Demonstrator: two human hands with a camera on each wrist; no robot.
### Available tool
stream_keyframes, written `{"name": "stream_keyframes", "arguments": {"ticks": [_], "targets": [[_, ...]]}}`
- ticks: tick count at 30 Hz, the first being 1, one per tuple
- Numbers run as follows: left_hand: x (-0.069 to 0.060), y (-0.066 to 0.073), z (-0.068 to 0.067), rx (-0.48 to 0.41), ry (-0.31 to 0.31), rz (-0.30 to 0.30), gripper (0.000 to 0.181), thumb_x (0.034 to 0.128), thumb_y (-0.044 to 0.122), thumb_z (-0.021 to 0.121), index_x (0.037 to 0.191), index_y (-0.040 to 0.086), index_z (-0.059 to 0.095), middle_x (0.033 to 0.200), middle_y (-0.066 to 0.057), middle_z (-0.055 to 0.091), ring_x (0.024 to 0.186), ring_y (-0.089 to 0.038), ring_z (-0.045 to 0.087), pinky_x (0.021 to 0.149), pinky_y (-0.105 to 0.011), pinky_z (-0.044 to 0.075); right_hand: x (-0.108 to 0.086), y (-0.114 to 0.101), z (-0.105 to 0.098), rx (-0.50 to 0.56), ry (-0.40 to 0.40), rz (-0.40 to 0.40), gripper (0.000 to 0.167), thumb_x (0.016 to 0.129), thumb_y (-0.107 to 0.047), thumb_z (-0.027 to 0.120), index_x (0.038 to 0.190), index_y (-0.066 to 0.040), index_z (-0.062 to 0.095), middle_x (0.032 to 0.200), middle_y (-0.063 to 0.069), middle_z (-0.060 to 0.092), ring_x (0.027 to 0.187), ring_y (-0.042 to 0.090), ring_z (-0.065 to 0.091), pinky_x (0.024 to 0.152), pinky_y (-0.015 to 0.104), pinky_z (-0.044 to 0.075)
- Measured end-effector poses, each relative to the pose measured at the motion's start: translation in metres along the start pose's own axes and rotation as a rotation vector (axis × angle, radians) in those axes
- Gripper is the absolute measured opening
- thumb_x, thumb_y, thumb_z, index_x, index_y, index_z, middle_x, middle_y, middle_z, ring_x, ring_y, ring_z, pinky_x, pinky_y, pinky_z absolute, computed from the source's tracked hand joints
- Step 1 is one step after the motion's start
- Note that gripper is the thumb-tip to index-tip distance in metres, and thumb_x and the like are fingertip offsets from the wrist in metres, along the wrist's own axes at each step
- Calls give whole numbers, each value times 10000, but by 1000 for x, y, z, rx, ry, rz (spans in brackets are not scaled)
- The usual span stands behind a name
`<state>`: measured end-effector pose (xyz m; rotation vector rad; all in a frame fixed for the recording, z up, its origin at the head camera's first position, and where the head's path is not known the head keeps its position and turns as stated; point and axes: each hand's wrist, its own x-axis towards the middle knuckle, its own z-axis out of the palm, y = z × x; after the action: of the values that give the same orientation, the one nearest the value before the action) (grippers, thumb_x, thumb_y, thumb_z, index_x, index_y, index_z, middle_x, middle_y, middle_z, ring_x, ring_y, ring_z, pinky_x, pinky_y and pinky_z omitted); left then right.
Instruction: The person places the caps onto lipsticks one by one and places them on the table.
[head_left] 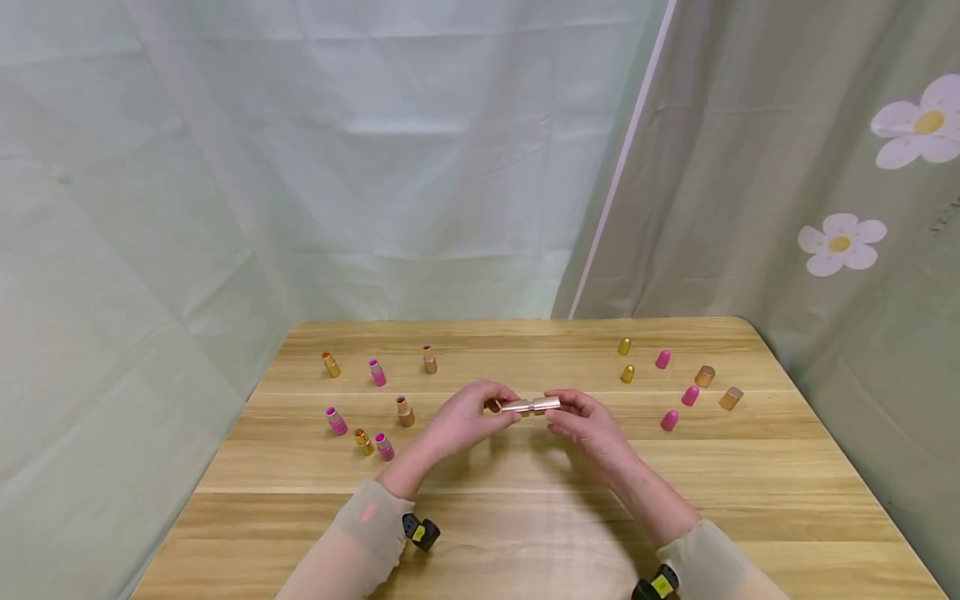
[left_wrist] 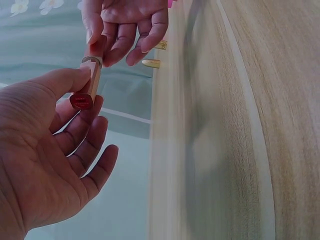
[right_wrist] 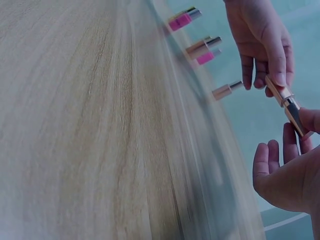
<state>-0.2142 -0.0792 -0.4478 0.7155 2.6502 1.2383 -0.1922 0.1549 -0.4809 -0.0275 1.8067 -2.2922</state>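
Observation:
Above the middle of the table, a rose-gold lipstick (head_left: 532, 407) lies roughly level between both hands. My left hand (head_left: 467, 418) pinches its base end with thumb and fingers. A red label (left_wrist: 81, 101) shows on the bottom of that base in the left wrist view. From the other side, my right hand (head_left: 588, 425) pinches the cap end (head_left: 549, 403). A narrow ring shows between base and cap; how far the cap sits over the tube cannot be told. In the right wrist view, the lipstick (right_wrist: 281, 93) slants between the two hands.
Uncapped gold, pink and rose-gold lipsticks (head_left: 406, 412) stand in a loose group at left on the wooden table (head_left: 525, 533). Several loose caps, among them a pink cap (head_left: 670, 420), a gold cap (head_left: 627, 374) and a rose-gold cap (head_left: 731, 397), stand at right. A curtain (head_left: 450, 167) hangs behind.

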Motion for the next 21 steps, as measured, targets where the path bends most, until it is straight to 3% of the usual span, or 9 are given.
{"name": "stream_keyframes", "arguments": {"ticks": [15,21], "targets": [[0,-2,2,13,-2,9,169,951,294,741,1092,201,737,1029,95,650,982,-155,597,855,-363,493,1,2,2,1,-15,13,430,937,19,688,1330,126,550,1104,66,658,982,148,627,886,285,550],[1,1,3,128,4,53,130,927,233,770,1033,170,730,1016,41,646,931,-171,598,783,-319,500,1,1,6,-44,2,-25,407,924,-1,710,1302,93,592,1104,74,658,995,169,617,876,302,545]]}}
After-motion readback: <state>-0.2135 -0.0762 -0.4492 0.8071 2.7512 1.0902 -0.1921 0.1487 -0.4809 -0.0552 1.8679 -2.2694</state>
